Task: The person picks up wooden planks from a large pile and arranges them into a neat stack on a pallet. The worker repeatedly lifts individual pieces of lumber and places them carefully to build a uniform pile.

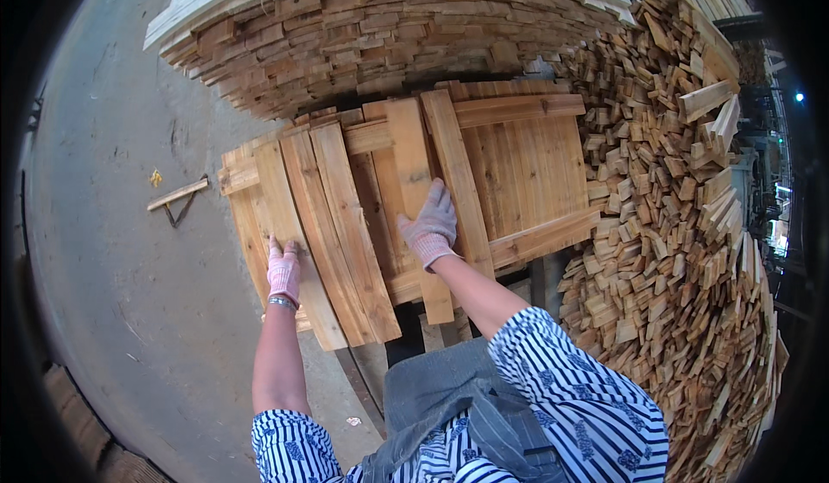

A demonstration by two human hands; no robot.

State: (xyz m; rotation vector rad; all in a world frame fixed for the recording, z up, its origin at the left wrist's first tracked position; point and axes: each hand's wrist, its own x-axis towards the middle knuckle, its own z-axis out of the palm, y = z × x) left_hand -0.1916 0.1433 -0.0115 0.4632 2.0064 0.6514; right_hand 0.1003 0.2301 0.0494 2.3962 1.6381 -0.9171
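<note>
Pale work gloves cover both my hands. My right hand spans a loose wooden board, thumb at its left edge and fingers along its right, closed on it. Farther left, my left hand lies with fingers outstretched against another board; its palm side is hidden. Between the hands, several narrow boards lie side by side, slightly fanned. A further loose board is just right of my right hand. Under them is a wide panel of joined planks with cross strips along its far and near edges.
A tall stack of wooden panels stands beyond the work. On the right rises a large heap of short wood pieces. A small wooden stick with a bent bracket lies on the concrete floor at left. Dark supports show below the panel.
</note>
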